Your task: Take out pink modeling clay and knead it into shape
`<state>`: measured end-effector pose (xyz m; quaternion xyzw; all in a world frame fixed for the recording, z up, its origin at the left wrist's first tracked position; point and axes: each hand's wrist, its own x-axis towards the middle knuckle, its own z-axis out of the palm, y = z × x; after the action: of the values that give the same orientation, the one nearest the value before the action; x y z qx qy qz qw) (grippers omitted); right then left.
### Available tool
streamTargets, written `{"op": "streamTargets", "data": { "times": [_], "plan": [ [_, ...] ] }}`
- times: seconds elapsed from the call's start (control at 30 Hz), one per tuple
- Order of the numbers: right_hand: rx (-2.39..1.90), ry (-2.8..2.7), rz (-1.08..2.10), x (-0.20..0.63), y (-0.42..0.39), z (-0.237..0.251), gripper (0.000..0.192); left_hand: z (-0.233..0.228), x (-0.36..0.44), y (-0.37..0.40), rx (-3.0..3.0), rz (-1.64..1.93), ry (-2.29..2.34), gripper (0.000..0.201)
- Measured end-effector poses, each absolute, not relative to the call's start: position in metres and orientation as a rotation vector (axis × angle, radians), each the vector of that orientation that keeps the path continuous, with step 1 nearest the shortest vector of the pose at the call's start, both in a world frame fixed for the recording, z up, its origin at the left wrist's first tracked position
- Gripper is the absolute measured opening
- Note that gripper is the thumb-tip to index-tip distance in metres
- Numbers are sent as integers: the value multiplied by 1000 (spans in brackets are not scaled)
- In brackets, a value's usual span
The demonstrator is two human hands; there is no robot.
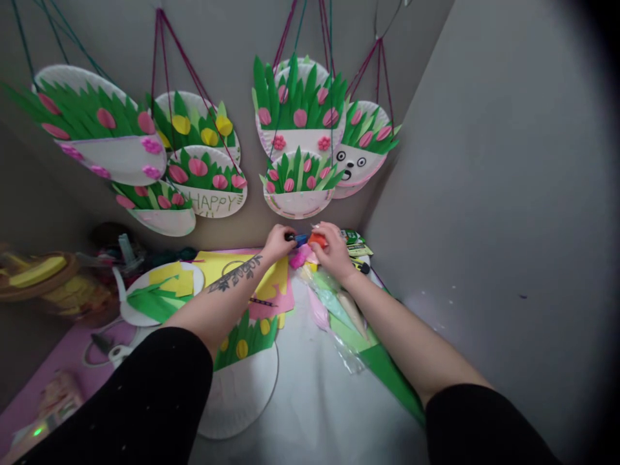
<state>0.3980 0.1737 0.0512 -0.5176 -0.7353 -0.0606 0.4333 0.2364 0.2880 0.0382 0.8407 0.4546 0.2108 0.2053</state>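
At the far side of the table, my left hand [279,241] is closed in a pinch around a small black object [290,237]. A blue item [301,239] lies right beside it; I cannot tell whether the two are joined. My right hand [334,250] has its fingers curled on a small orange-red object [318,239], whose kind is unclear. Just below the hands are bright pink pieces [301,256] and clear bags of pastel material [334,303]. Nearer to me, a white paper plate [242,400] carries green paper grass and yellow flowers.
Paper-plate baskets with paper tulips [300,139] hang on strings along the back wall. Yellow paper [213,265], a plate with green cutouts [128,307], white-handled scissors [119,354] and a wicker basket [62,274] stand left. Green sheets [387,371] lie under my right arm.
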Motion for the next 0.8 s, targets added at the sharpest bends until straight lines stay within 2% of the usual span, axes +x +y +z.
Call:
{"op": "streamTargets", "data": {
  "times": [0.1, 0.2, 0.37, 0.6, 0.73, 0.8],
  "plan": [
    [-1299, -1817, -131, 389, 171, 48, 30, 36, 218, 291, 2297, 802, 1301, 43],
    [-1258, -1977, -62, 363, 182, 42, 32, 29, 193, 297, 2266, 851, 1342, 44],
    [-1430, -2142, 10, 344, 211, 41, 52, 25, 148, 288, 2342, 839, 1367, 48],
    [-1963, -2069, -2, 411, 212, 61, 23, 23, 143, 242, 2707, 573, 949, 45],
    [-2185, -2088, -14, 432, 196, 53, 35, 21, 168, 242, 2782, 541, 1022, 29],
    [-2257, -2065, -47, 436, 189, 46, 32, 24, 181, 243, 2808, 570, 1065, 32]
  ]
}}
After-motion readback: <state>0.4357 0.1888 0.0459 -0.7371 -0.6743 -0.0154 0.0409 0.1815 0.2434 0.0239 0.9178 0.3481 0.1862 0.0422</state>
